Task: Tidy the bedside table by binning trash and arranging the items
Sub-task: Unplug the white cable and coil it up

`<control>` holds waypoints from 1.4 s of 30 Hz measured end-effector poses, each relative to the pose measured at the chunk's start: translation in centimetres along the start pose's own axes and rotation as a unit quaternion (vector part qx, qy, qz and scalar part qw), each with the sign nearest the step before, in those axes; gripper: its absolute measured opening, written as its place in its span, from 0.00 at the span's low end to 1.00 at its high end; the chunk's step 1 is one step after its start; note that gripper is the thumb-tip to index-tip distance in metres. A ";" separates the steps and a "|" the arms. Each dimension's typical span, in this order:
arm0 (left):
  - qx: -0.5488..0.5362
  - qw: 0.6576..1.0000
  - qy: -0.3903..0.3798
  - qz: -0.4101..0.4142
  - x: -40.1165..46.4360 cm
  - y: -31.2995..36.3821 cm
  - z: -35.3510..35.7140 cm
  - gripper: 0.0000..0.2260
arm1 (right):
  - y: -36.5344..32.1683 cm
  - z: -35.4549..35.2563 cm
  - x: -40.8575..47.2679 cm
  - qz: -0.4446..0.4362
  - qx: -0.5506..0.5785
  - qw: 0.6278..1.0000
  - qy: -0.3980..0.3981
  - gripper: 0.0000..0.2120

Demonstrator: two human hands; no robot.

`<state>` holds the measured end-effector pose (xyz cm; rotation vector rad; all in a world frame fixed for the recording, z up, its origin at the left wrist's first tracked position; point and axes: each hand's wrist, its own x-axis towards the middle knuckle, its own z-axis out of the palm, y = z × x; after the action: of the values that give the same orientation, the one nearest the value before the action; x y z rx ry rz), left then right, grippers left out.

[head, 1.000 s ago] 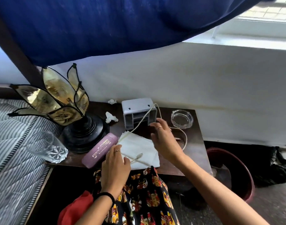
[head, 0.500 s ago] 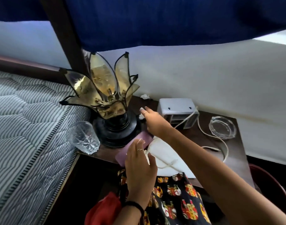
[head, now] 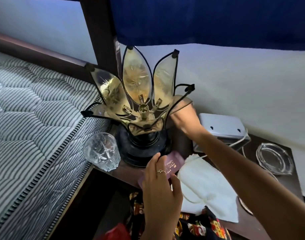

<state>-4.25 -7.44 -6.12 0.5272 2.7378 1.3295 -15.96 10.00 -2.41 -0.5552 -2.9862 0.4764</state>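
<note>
A flower-shaped glass lamp (head: pixel 139 104) on a black base stands on the dark wooden bedside table (head: pixel 286 184). My right hand (head: pixel 184 118) reaches behind the lamp's right petals; its fingers are hidden there. My left hand (head: pixel 160 186) grips a mauve bottle (head: pixel 172 164) lying in front of the lamp base. A white cloth (head: pixel 205 187) with a cord over it lies to the right of the bottle. The tissue scraps seen earlier are hidden behind the lamp and my arm.
A cut-glass tumbler (head: pixel 101 152) stands at the table's left corner beside the striped mattress (head: pixel 32 127). A white box device (head: pixel 222 129) and a glass ashtray (head: pixel 274 158) sit at the back right. A dark bedpost (head: pixel 100 32) rises behind the lamp.
My view swung left and nearer. My right hand moved from the cable by the white box to behind the lamp. My left hand shifted from the cloth onto the mauve bottle.
</note>
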 end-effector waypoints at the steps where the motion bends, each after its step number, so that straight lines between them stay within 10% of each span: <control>1: -0.003 1.000 0.003 -0.002 0.1 0.1 0.1 0.21 | 0.2 -0.3 0.6 0.001 0.021 1.000 -0.010 0.16; 6: -0.009 1.000 0.018 -0.006 0.3 0.3 0.4 0.22 | 0.7 0.5 5.0 0.228 0.087 0.970 -0.019 0.22; 11: -0.020 0.998 0.052 0.006 0.6 0.5 0.4 0.20 | 2.2 2.7 7.3 0.256 0.035 0.963 -0.076 0.19; 19: -0.015 0.999 0.038 0.013 0.8 0.6 1.0 0.20 | 2.2 5.4 9.3 0.330 0.016 0.942 0.060 0.13; 42: -0.023 0.999 0.027 0.027 0.5 1.8 1.8 0.20 | 2.3 1.7 8.8 0.201 0.232 0.946 -0.103 0.18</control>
<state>-3.86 -4.95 -5.82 0.5738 2.7458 1.4363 -23.59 14.77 -4.64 -1.1163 -2.7715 1.2939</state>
